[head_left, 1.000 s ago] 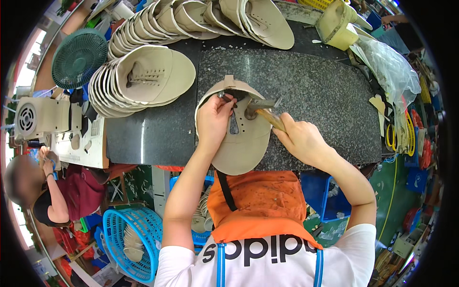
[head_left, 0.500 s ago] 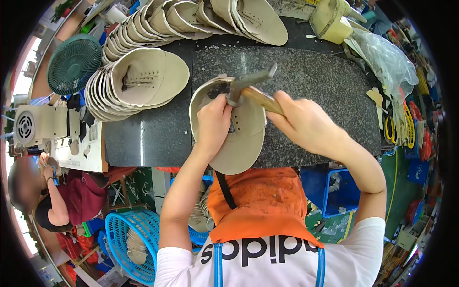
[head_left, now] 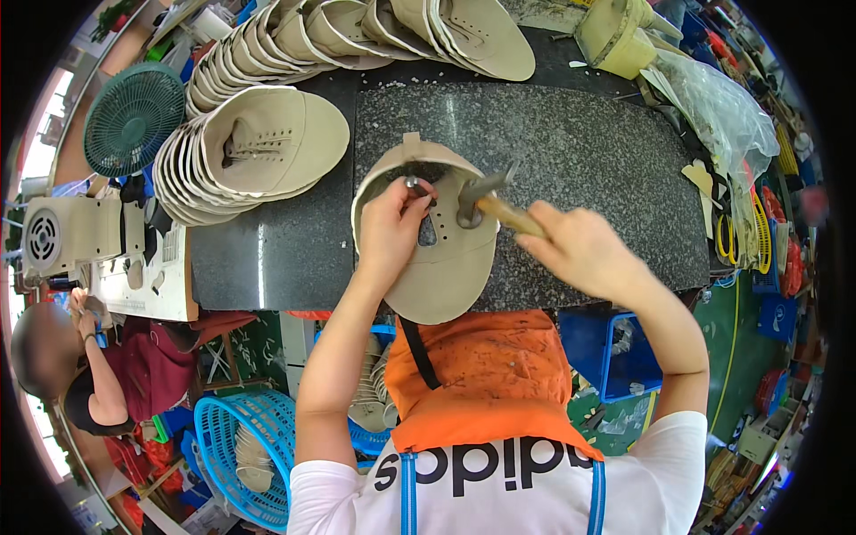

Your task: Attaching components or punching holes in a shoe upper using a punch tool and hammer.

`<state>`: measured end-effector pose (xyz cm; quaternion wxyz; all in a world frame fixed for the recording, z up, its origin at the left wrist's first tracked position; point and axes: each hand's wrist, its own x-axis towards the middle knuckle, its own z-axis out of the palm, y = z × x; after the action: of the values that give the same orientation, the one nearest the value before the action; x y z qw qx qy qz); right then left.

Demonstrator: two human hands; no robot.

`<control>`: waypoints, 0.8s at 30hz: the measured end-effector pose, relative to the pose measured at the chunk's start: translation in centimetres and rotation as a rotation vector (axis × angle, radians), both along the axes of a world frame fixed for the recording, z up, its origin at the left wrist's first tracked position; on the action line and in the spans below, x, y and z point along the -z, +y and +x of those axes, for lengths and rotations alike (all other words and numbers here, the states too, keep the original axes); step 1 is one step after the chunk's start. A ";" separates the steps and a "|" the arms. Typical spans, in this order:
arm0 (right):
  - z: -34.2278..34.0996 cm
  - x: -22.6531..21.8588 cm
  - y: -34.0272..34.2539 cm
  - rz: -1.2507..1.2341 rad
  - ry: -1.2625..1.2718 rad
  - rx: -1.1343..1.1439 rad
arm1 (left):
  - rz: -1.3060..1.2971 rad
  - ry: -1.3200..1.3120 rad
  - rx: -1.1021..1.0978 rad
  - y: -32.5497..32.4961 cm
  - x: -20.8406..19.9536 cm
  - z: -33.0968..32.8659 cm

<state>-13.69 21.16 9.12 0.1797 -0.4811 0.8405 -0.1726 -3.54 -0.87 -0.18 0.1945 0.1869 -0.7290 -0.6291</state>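
Observation:
A beige shoe upper [head_left: 441, 290] with rows of small holes lies on the dark speckled stone slab [head_left: 588, 134] in front of me. My left hand [head_left: 390, 230] is over its opening, the fingers pinched round a short metal punch [head_left: 413, 183] whose dark top sticks up. The punch's lower end is hidden by the fingers and the upper. My right hand [head_left: 584, 250] is closed on the wooden handle of a hammer [head_left: 470, 205]. The hammer's metal head is over the upper's right side, right of the punch and apart from it.
Nested beige uppers [head_left: 276, 143] stand at the left, with a longer row [head_left: 481, 40] along the back. A green fan [head_left: 134, 120] is far left. At the right are a plastic bag [head_left: 713, 111] and yellow-handled scissors [head_left: 727, 241]. A person [head_left: 107, 383] sits at the left; blue baskets [head_left: 207, 446] are below.
The hammer head has come down and rightward, away from the punch top. The left hand has shifted slightly on the upper, and the upper's back tab shows more clearly.

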 end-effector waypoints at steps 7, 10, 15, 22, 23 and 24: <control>0.8 -4.2 -2.4 -0.739 0.159 0.108 | -0.527 -0.034 0.038 0.7 -1.6 0.5; 1.6 -2.7 -0.9 -0.007 0.112 -0.039 | -0.666 -0.123 0.051 0.2 -1.2 0.9; 2.7 1.8 1.5 0.030 0.062 0.047 | 0.179 -0.008 0.022 0.3 -0.6 0.7; 1.0 -0.8 1.1 -0.017 0.002 0.007 | -0.192 0.002 0.033 0.6 0.1 1.1; 1.1 -2.2 0.8 -0.101 0.015 0.049 | -0.195 0.001 0.030 0.7 0.0 1.2; 1.6 -4.4 0.2 -0.105 0.009 0.042 | -0.305 -0.018 0.046 0.7 -0.5 1.7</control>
<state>-12.13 21.32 13.54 0.1467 -0.4729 0.8410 -0.2180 -1.89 -0.21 0.27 0.1997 0.1437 -0.8219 -0.5137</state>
